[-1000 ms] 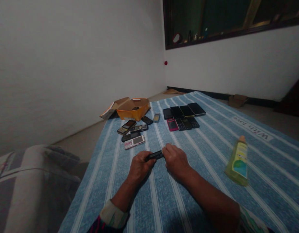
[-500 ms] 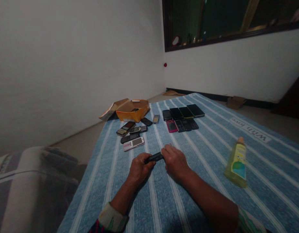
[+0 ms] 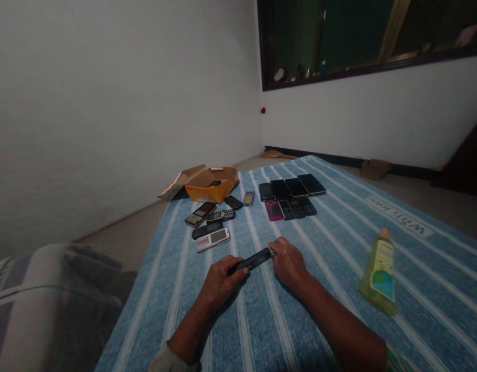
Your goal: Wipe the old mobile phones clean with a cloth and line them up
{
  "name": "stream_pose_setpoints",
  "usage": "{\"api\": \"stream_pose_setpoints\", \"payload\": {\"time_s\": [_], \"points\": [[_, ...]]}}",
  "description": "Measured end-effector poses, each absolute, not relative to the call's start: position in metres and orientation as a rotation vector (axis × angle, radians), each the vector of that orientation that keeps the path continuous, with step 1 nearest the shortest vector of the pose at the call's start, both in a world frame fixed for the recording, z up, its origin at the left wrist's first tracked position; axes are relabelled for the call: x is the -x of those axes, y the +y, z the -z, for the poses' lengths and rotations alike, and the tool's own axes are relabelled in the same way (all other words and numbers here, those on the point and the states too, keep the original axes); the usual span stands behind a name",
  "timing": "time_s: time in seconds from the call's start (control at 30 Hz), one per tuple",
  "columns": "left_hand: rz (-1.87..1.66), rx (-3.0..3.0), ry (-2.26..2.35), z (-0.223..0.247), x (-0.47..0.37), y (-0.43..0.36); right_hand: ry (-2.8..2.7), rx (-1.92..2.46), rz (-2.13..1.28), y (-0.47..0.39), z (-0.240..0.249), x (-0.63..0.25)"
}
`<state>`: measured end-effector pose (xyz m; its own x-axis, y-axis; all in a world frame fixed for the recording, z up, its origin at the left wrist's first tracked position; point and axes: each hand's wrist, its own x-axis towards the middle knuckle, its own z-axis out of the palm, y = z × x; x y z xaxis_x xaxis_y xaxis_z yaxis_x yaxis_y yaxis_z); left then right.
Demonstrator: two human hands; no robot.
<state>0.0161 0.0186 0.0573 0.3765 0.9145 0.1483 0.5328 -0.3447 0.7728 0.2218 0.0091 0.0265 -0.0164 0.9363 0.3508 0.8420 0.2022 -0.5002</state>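
My left hand (image 3: 219, 281) is closed on one end of a dark mobile phone (image 3: 255, 259), held edge-on above the striped cloth. At the phone's far end, my right hand (image 3: 288, 262) is closed, its fingertips pinching a small pale wad (image 3: 271, 251) against the phone. What the wad is made of is too small to tell. Left of centre lie several loose phones, among them a white and pink one (image 3: 213, 239) and a black one with light keys (image 3: 221, 216). Two rows of phones lie further right, including a pink one (image 3: 274, 210) and a large dark one (image 3: 311, 184).
An open orange cardboard box (image 3: 207, 193) with a dark phone inside stands at the back left. A bottle of yellow-green liquid (image 3: 379, 274) lies on the right of the blue striped cloth (image 3: 327, 320). Grey striped fabric (image 3: 40, 310) is at the lower left.
The phone has tilted, its right end now higher, and more of it shows between my hands. My right hand has shifted slightly right along it. The camera view has tipped up a little.
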Motion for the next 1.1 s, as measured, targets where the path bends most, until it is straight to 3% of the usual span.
{"api": "stream_pose_setpoints", "payload": {"time_s": [0.3,0.67,0.83,1.1], "points": [[-0.678,-1.874,1.235,-0.055,-0.017,0.031,-1.658,1.318,-0.137,0.014,-0.020,-0.221],[-0.693,-2.105,1.193,-0.055,-0.039,0.026,-2.035,1.261,0.293,-0.002,-0.028,-0.205],[-0.664,-2.097,1.225,-0.054,-0.039,0.023,-1.866,1.536,0.098,0.011,-0.019,-0.232],[-0.701,-2.014,1.234,-0.054,-0.036,0.021,-1.810,1.417,-0.057,0.009,-0.020,-0.223]]}}
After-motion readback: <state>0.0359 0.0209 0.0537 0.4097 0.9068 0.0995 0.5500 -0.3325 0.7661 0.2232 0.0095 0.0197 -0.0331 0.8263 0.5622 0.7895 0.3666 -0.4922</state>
